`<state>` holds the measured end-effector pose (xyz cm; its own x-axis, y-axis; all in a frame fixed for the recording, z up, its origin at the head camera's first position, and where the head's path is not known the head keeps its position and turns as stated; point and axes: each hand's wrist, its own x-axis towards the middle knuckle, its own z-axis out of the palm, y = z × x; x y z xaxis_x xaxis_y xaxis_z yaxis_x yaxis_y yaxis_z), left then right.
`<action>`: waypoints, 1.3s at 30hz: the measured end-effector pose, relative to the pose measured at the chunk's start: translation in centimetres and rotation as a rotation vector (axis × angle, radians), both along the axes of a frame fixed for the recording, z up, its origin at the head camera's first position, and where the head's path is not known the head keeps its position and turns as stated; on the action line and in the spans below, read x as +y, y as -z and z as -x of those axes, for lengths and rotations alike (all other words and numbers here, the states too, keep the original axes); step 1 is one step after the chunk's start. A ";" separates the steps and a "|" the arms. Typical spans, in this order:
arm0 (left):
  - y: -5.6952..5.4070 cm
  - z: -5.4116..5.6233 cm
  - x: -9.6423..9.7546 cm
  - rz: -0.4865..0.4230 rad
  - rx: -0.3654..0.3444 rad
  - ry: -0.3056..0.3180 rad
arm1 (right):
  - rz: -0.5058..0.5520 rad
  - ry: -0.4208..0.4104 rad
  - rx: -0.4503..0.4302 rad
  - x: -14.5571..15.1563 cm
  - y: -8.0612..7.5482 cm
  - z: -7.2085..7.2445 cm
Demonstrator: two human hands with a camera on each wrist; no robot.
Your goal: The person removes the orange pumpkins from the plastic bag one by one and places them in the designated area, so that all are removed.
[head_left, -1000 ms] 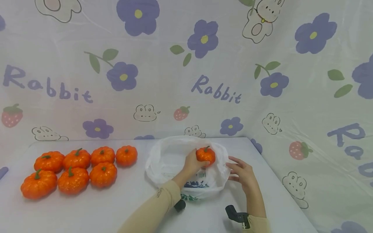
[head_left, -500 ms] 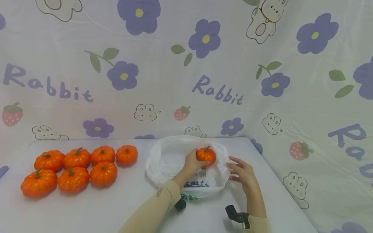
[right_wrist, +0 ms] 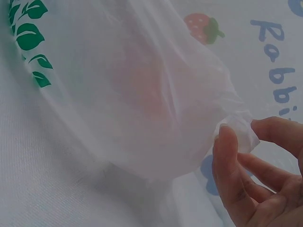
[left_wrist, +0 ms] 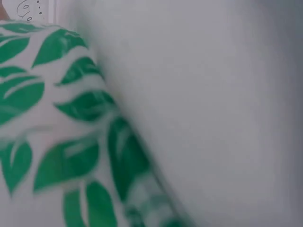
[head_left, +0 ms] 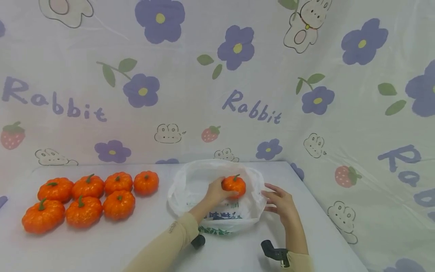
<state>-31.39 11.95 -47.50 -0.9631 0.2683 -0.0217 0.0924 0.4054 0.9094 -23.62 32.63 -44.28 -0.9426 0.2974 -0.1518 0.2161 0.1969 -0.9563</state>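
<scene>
A white plastic bag [head_left: 183,177] stands on the table with its mouth spread wide. Within that mouth, my left hand [head_left: 215,192] grips a small orange pumpkin [head_left: 235,186] with a green stem. The thumb lies across the pumpkin's front. My right hand [head_left: 281,200] is at the bag's right rim, and in the right wrist view its thumb and finger pinch the bag's thin edge [right_wrist: 239,130]. The bag's side, printed with green leaves [left_wrist: 71,161], fills the left part of the left wrist view; the left hand does not show there.
Several orange pumpkins sit in two rows to the left, among them a front-left pumpkin [head_left: 43,216] and a back-right pumpkin [head_left: 146,183]. A white table [head_left: 129,241] lies beneath everything. Behind it hangs a patterned cloth [head_left: 190,94] with flowers and rabbits.
Over the last half second my left hand has shifted slightly left and lower with the pumpkin. My right hand keeps its place at the bag's rim. The head view has tilted slightly.
</scene>
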 end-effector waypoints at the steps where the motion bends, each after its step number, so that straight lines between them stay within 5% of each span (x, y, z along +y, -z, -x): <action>1: 0.0 0.0 -0.2 0.004 -0.002 0.005 | -0.001 0.000 -0.001 0.0 0.0 0.0; 23: -1.7 -2.0 -7.3 0.026 0.044 0.105 | -0.009 0.008 0.001 -0.2 0.0 0.1; 39: -3.5 -4.0 -13.3 0.066 0.102 0.051 | 0.002 -0.001 0.011 -0.1 0.1 0.1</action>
<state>-27.34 -1.35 -44.03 -0.9462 0.3185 0.0566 0.2054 0.4564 0.8657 -23.68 32.55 -44.38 -0.9446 0.2960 -0.1416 0.2051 0.1957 -0.9590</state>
